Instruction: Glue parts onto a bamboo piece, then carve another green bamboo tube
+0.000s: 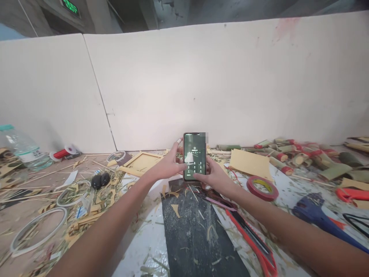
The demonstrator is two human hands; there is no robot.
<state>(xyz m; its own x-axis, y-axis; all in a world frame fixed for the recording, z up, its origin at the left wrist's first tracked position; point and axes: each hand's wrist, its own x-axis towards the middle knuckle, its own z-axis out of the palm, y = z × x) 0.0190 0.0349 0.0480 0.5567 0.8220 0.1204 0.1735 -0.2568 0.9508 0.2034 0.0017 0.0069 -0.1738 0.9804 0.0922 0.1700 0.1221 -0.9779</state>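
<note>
A smartphone (195, 157) stands upright between my hands, its lit screen facing me with a number keypad on it. My left hand (170, 163) grips its left edge, thumb over the lower left of the screen. Around the right edge my right hand (215, 177) is closed, its thumb lying across the keypad's bottom. Below the phone, a dark board (198, 231) lies on a white sheet, strewn with shavings. Scissors (220, 201) rest by the board's upper right, under my right wrist, and a red utility knife (253, 240) lies along its right side.
At right are a red tape roll (262, 188), a blue glue gun (314, 211) and cut bamboo pieces (302, 152). To the left lie white rings (39, 231), a red spool (61, 154) and a plastic bottle (29, 152). A pale panel (201, 84) rises behind.
</note>
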